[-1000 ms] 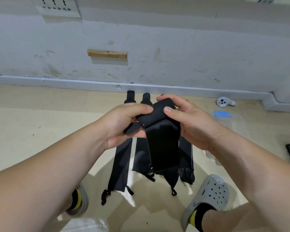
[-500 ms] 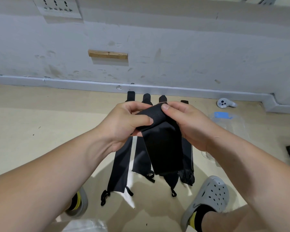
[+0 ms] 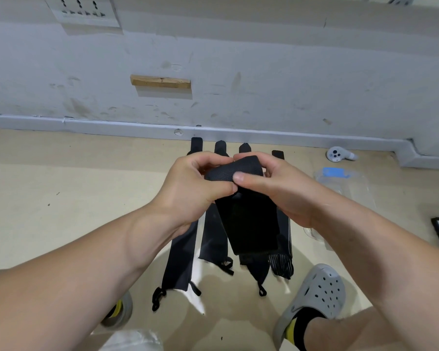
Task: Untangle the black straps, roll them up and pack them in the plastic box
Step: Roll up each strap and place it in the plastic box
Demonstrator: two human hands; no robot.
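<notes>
Black strap (image 3: 249,224) hangs above the floor (image 3: 61,224), its roll thicker and tail shorter than a second ago; left grip (image 3: 190,191) and right grip (image 3: 281,191) both pinch the roll. Rolling advances; plastic box (image 3: 345,188) waits nearby.

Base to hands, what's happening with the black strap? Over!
Left hand and right hand both pinch the held strap, top end curled over. Four straps flat on floor. Plastic box off right, nothing blocking.
</notes>
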